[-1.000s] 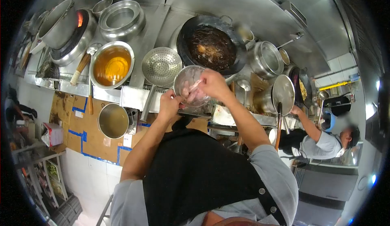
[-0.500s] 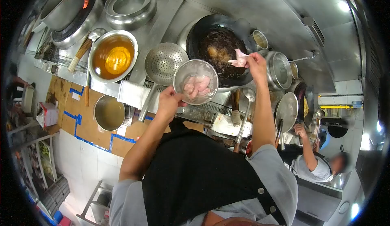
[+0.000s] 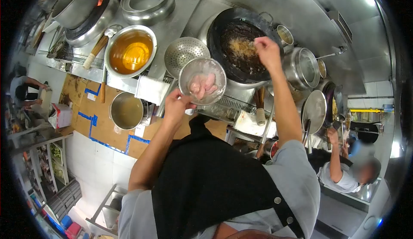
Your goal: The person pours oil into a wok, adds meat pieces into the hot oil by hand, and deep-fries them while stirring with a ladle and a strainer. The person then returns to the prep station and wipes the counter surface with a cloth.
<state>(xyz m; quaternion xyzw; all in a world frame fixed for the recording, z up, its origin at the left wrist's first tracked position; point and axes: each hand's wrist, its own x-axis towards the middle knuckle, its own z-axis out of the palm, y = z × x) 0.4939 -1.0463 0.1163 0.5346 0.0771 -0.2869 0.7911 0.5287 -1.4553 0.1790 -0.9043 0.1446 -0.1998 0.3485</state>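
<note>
Fingers: our left hand [image 3: 175,106] pinches the clear round bowl [image 3: 184,72] — our right [image 3: 269,53] bunches closely, contents unclear.
Bowl: raw pink meat pieces [image 3: 209,83].
Below right: black metal wok [image 3: 216,53].

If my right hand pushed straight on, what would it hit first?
Probably the frothy dark liquid in the black wok, though how high above it the right hand sits is unclear.

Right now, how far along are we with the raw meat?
Partway, it seems: frothy golden patch in the wok suggests some is in. In hand: left hand holds the bowl; right hand is over the wok, grip unclear. Remaining: several pale pieces in the bowl.
</note>
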